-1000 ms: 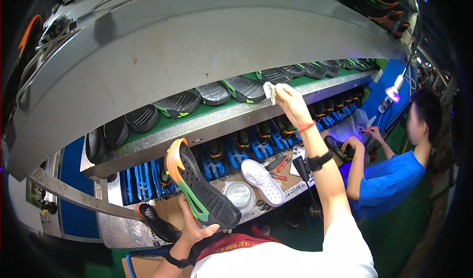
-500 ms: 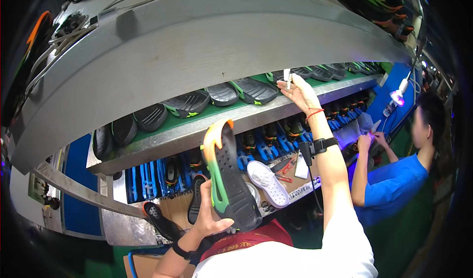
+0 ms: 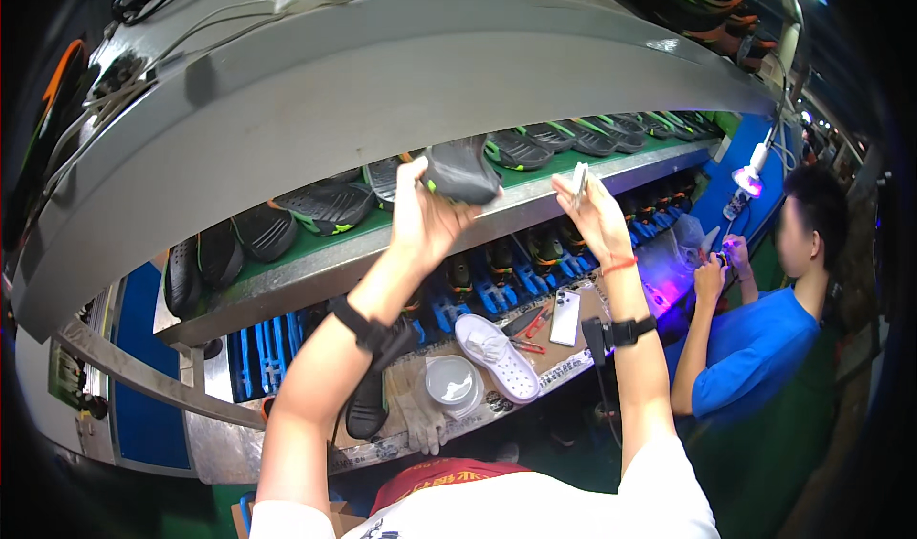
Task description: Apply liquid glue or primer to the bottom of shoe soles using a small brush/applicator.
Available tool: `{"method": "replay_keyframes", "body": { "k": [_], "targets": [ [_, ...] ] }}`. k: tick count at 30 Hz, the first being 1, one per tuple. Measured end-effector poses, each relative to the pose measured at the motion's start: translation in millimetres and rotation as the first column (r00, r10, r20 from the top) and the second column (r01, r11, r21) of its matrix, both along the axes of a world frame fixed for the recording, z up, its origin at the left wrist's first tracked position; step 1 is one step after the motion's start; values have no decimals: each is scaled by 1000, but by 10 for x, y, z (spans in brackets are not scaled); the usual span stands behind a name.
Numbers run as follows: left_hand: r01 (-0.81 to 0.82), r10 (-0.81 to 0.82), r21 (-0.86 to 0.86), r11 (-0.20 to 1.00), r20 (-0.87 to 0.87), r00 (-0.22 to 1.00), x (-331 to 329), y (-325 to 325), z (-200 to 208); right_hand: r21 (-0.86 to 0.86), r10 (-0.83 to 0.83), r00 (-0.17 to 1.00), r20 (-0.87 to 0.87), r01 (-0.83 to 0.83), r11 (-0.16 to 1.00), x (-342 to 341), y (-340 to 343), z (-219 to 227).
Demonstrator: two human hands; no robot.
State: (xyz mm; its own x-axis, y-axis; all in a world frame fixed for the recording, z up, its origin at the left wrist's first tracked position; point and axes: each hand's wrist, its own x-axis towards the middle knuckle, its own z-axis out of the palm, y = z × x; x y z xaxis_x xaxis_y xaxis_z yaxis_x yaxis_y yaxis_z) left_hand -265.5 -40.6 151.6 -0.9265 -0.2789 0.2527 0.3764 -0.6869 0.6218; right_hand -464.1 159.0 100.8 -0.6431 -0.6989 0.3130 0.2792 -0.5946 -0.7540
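Note:
My left hand point(image 3: 426, 222) is raised to the green conveyor shelf point(image 3: 371, 236), closed on a black clog point(image 3: 463, 172) with a bright green spot at its edge. The thumb lies along the clog's side and the other fingers are partly hidden beneath it. Farther right, at the front edge of the shelf, my right hand point(image 3: 602, 222) pinches a small, thin white piece point(image 3: 580, 178) whose kind I cannot make out. Black clogs with green marks, such as one point(image 3: 521, 150) just behind my hands, stand in a row along the shelf.
A grey metal hood point(image 3: 287, 90) overhangs the shelf. On the bench below are a white clog point(image 3: 497, 355), a white tub point(image 3: 453, 383), a phone point(image 3: 565, 317), red-handled pliers point(image 3: 537, 324), gloves point(image 3: 418, 422) and blue racks point(image 3: 449, 310). A co-worker in a blue shirt point(image 3: 755, 348) works at right.
My left hand has lifted the clog from above the bench up and forward to the shelf, turning it. My right hand has drawn back slightly, with the white piece still in its fingers.

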Motion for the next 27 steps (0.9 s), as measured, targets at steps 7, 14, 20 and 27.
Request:
{"method": "replay_keyframes", "body": {
  "k": [7,14,20,27],
  "targets": [
    [64,-55,-43,997,177,983,-869,-974,-39,36,0,1000,6,0,999,477,581,-415],
    [-80,99,-74,994,307,947,-1181,-927,37,110,-10,997,75,2,994,650,821,-755],
    [-12,32,-59,998,361,932,-1206,-1046,-14,155,-7,995,96,-8,988,683,868,-920],
    [-201,288,-228,953,464,838,-1017,-1125,39,184,40,995,94,-57,981,758,796,-1053]
  ]
}}
